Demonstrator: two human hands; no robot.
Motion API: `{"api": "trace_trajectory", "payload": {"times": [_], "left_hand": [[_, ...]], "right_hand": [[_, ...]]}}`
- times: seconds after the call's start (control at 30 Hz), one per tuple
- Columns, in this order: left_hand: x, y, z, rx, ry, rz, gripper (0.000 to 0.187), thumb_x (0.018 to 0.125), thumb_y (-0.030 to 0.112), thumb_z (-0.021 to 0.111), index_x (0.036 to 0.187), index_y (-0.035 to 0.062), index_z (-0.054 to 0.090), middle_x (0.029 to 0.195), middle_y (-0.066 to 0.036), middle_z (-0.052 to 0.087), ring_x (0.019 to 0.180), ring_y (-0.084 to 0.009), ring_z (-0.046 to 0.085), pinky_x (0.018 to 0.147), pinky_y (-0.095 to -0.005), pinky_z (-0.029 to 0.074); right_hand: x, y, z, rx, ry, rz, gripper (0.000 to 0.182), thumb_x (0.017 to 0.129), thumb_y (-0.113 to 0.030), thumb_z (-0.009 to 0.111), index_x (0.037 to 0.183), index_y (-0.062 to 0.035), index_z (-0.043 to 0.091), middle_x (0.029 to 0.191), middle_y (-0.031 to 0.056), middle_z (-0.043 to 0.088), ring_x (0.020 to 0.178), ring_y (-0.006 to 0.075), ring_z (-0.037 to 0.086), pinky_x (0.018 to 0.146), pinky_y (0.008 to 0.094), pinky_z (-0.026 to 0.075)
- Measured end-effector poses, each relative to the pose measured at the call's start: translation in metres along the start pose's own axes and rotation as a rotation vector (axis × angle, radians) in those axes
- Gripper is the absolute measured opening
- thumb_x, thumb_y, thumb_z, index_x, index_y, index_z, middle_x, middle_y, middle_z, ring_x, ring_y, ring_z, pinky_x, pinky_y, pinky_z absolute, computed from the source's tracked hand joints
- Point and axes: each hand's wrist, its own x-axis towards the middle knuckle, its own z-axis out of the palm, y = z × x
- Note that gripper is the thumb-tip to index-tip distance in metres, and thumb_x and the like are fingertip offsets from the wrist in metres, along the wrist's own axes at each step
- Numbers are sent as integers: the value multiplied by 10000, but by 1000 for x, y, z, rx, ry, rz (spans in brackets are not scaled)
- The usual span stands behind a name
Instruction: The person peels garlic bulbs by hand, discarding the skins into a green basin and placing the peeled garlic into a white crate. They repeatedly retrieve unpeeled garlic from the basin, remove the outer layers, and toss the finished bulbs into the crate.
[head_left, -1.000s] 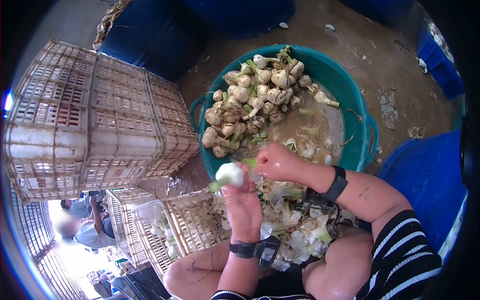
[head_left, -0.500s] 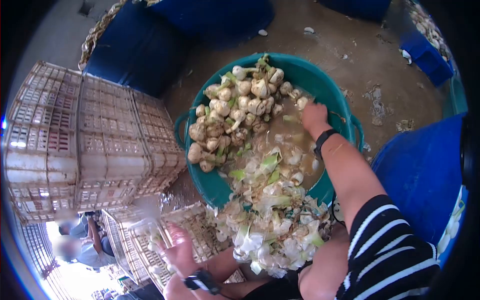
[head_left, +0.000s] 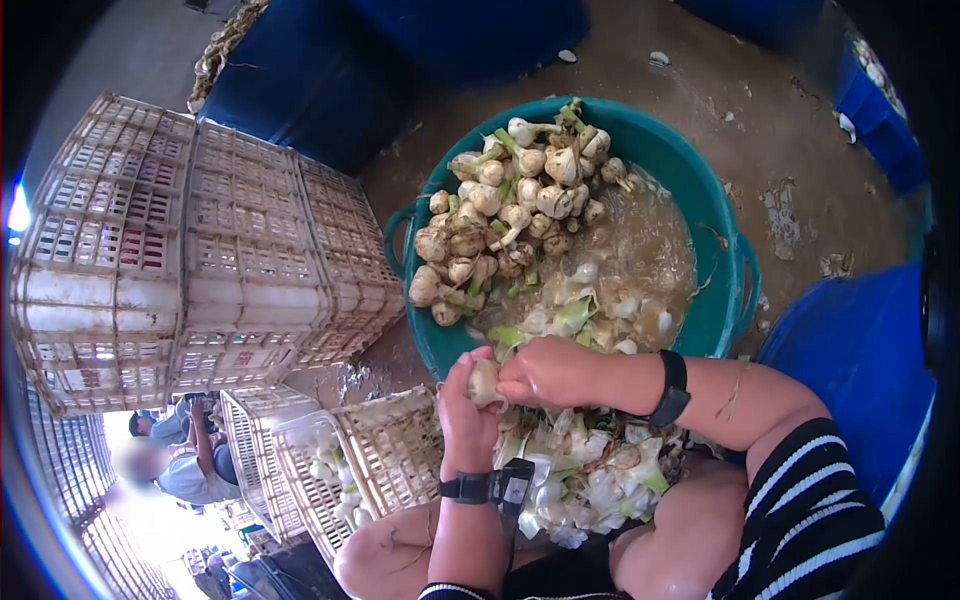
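Observation:
A pale garlic bulb [head_left: 486, 380] is in my left hand [head_left: 462, 405], whose fingers are closed around it. My right hand [head_left: 550, 370] is closed with its fingertips pressed to the bulb's right side; a knife or other tool cannot be made out there. Both hands meet over the near rim of a round green tub [head_left: 712, 190]. Inside the tub, unpeeled garlic bulbs [head_left: 530, 195] are heaped at the upper left, beside muddy, rippling water [head_left: 650, 240]. Loose skins and pale pieces float near my hands. Below them lies a pile of garlic peelings [head_left: 590, 480] by my legs.
Stacked white plastic crates [head_left: 240, 230] stand on the left. A lower crate [head_left: 390, 440] beside my left arm is next to another holding pale bulbs. Blue barrels [head_left: 310, 85] are at the back, another blue container [head_left: 850, 350] at right. People [head_left: 195, 465] sit at lower left.
My right hand has come out of the tub's water to meet my left hand. My left hand has moved right and up from beside the crate and now holds a bulb.

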Motion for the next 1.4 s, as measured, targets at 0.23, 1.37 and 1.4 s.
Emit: {"api": "trace_trajectory", "payload": {"times": [0.23,1.37,1.4], "left_hand": [[-5,-13,-8,-46,-135,114,403,858,323,444,1082,1,537,919,-85,579,840,-189,571,700,-312,486],[2,-2,-84,-752,-126,11,248,906,287,471,1042,98,558,898,-46,618,677,-116,585,586,-285,523],[0,-1,-86,-766,-188,-33,250,904,310,465,1032,114,551,881,-19,610,642,-102,551,550,-246,489]], "right_hand": [[2,4,19,1158,-74,705,283,853,-257,446,791,-17,584,691,49,593,556,202,584,515,376,454],[-16,48,-65,1590,340,27,314,869,-256,449,984,14,560,985,128,598,915,228,575,778,375,475],[-15,42,-71,1548,322,50,306,864,-273,457,975,-11,568,983,143,599,910,242,580,776,375,476]]}}
